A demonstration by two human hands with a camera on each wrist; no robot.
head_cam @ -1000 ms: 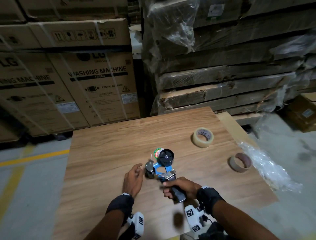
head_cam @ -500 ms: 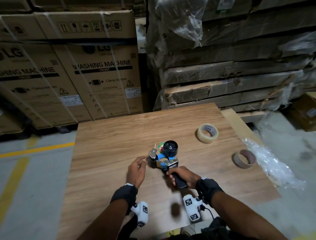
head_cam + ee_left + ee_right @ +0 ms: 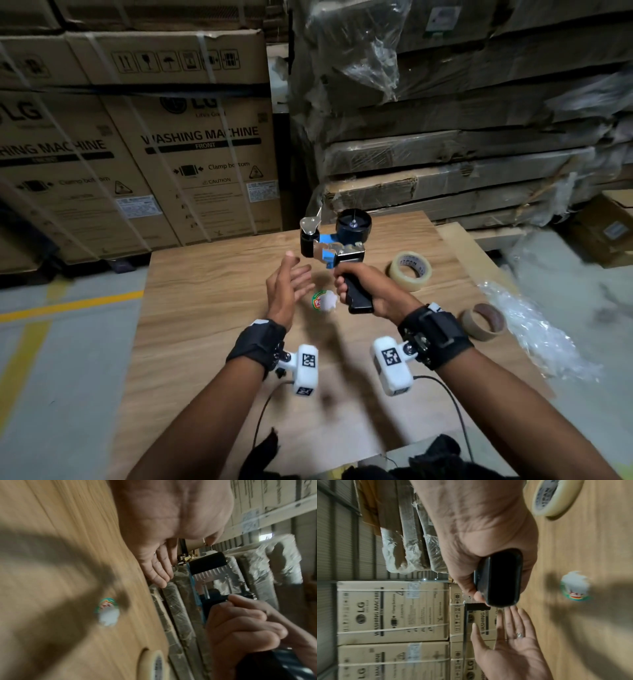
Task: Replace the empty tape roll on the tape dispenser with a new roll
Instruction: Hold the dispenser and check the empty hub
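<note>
My right hand point(image 3: 359, 286) grips the black handle of the tape dispenser point(image 3: 337, 240) and holds it upright above the wooden table point(image 3: 205, 325). Its black spool hub point(image 3: 353, 224) carries no roll. My left hand point(image 3: 287, 284) hovers open just left of the dispenser, palm turned toward it, touching nothing. A new roll of clear tape point(image 3: 410, 270) lies flat on the table to the right. The empty brown cardboard core point(image 3: 482, 321) sits nearer the right edge. In the right wrist view the handle's butt point(image 3: 502, 577) fills my fist.
A small round green and white sticker point(image 3: 322, 300) lies on the table between my hands. Crumpled clear plastic wrap point(image 3: 534, 325) hangs over the table's right edge. Stacked cardboard washing-machine boxes point(image 3: 191, 137) and wrapped flat cartons point(image 3: 462, 154) stand behind the table.
My right hand has lifted the dispenser off the table and stood it upright. My left hand rose from the table and opened beside it. The round sticker now lies uncovered.
</note>
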